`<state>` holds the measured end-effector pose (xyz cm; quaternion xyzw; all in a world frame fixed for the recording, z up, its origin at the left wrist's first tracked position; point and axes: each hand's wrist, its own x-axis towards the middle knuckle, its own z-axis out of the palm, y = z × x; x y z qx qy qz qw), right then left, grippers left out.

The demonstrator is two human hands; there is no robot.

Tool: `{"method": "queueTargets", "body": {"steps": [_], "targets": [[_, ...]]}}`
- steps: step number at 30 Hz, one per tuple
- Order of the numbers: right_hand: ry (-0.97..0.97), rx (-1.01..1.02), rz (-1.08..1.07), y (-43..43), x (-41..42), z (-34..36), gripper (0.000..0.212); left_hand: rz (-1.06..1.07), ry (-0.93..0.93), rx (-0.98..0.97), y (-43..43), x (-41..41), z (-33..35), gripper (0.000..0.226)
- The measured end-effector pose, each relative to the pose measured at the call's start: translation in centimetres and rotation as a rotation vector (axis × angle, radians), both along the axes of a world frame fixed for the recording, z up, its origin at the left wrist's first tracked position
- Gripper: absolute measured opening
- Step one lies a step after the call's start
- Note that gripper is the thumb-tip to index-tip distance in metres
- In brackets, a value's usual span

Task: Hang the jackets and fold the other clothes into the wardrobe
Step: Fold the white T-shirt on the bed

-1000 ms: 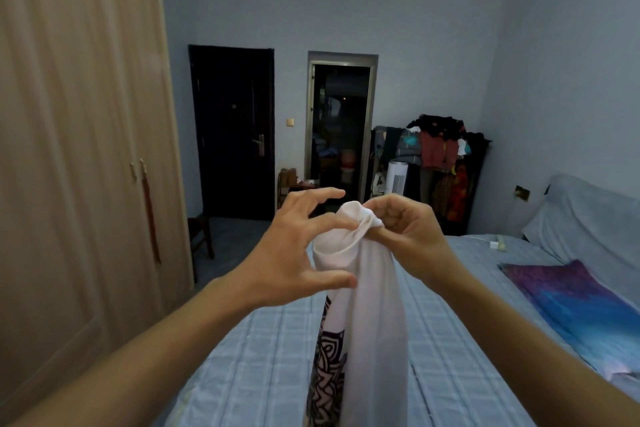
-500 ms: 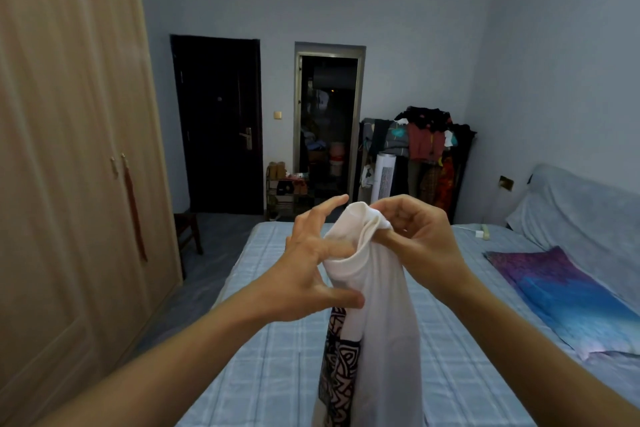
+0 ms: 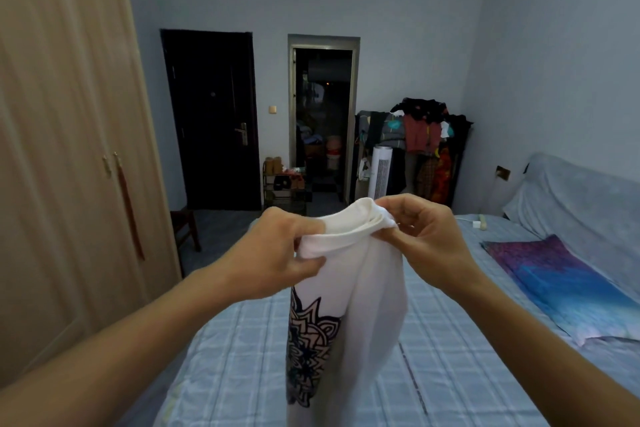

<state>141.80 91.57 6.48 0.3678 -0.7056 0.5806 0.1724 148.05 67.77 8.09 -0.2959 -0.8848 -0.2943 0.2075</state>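
Note:
A white garment (image 3: 367,295) with a dark mandala print hangs bunched in front of me, above the bed. My left hand (image 3: 273,253) grips its top edge on the left, fingers curled round the cloth. My right hand (image 3: 426,236) pinches the same edge on the right. The edge is stretched a little between both hands. The wooden wardrobe (image 3: 69,149) stands at the left with its doors closed.
A bed (image 3: 450,340) with a blue checked sheet lies below the garment, with a purple and blue pillow (image 3: 554,284) on its right side. A loaded clothes rack (image 3: 419,146) and a white tower fan (image 3: 380,172) stand at the back. A dark stool (image 3: 183,226) sits near the wardrobe.
My left hand went from spread fingers beside the cloth to gripping the top edge. The hands have drawn apart, spreading the edge. The view has tilted down a little.

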Motion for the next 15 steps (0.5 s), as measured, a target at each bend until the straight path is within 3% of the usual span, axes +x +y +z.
{"method": "queueTargets", "body": {"steps": [7,11,15], "targets": [[-0.028,0.167,0.046,0.6,-1.2,0.1,0.02,0.052,0.028,0.208,0.0,-0.5,1.1,0.026],[-0.087,0.114,0.052,0.3,-1.4,-1.1,0.009,0.111,-0.113,0.246,0.0,-0.9,1.0,0.066],[-0.19,0.059,0.072,-0.1,-1.3,-2.9,0.008,0.21,-0.162,0.176,0.0,-1.1,0.4,0.018]]}}
